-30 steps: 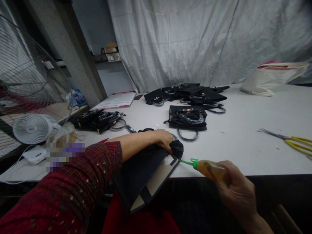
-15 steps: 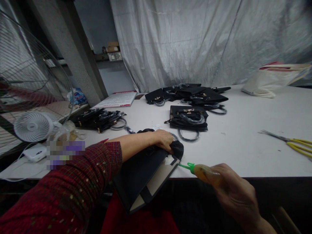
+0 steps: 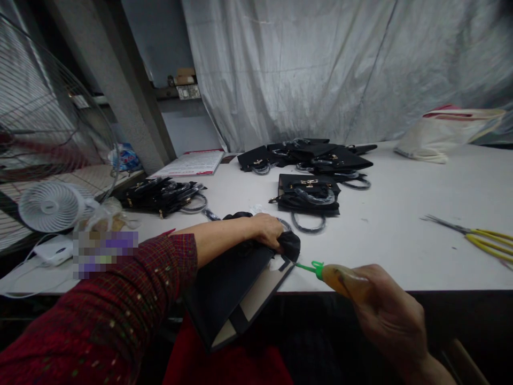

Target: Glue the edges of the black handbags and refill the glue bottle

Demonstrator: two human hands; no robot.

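Observation:
My left hand [image 3: 267,231] is closed on the upper edge of a black handbag [image 3: 232,291] that hangs over the near edge of the white table [image 3: 401,240], its pale inner lining showing. My right hand [image 3: 387,315] grips a small squeeze bottle of yellowish glue [image 3: 343,279]. Its green nozzle points left and its tip touches the bag's open corner below my left fingers. My left sleeve is dark red plaid.
Piles of finished black handbags lie mid-table [image 3: 308,195], further back [image 3: 316,155] and at the left [image 3: 162,197]. Yellow-handled scissors [image 3: 476,235] rest at the right. A small white fan [image 3: 50,206], a large fan grille [image 3: 48,128] and a white bag [image 3: 444,133] stand around.
The glue bottle dipped slightly, then rose again, its nozzle staying at the bag's corner. My left hand has kept its hold on the bag.

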